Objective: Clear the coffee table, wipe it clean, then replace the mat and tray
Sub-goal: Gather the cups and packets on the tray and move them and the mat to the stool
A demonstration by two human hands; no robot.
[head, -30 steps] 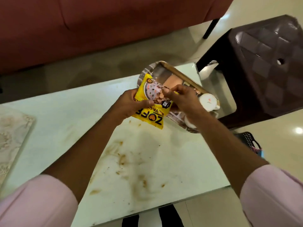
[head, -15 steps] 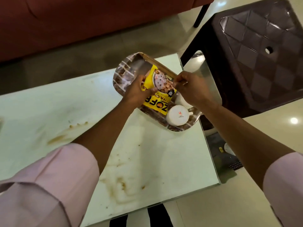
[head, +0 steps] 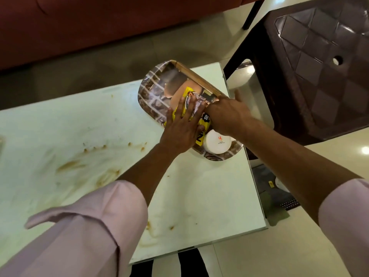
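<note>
A yellow snack packet lies in the patterned tray at the far right end of the pale coffee table. My left hand lies flat on the packet with its fingers spread. Beside it, my right hand rests over the packet's right side against the tray's raised rim; its fingertips are hidden. A white cup stands upside down in the tray's near end. Brown stains streak the tabletop.
A dark brown plastic stool stands close to the table's right end. A red sofa runs along the far side. Small items lie below the table's right edge.
The packet, held up between both hands before, now lies in the tray. My left hand has flattened onto it, and my right hand has moved to the tray's rim.
</note>
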